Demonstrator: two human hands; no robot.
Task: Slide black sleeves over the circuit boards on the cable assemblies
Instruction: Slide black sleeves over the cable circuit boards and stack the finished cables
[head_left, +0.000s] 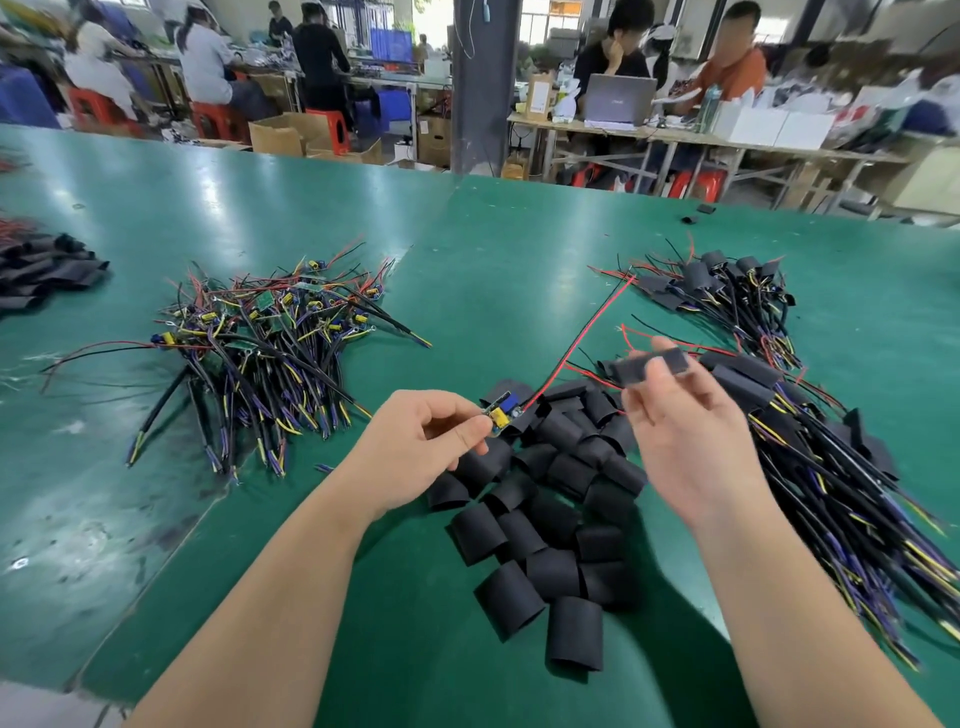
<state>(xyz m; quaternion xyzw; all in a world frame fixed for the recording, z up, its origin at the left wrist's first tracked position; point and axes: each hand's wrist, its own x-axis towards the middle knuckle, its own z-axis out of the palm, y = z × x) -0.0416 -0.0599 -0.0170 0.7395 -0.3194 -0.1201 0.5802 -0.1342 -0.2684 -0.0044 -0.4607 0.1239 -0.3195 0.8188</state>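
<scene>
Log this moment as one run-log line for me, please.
left hand: pinches bare circuit board | right hand: holds black sleeve, raised | sleeve on board: not yet

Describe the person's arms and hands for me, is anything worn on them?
Both are bare. The left hand and right hand have no gloves, and no rings show on the fingers in view. The left forearm and right forearm carry no sleeve, watch or bracelet up to the frame's lower edge.
</scene>
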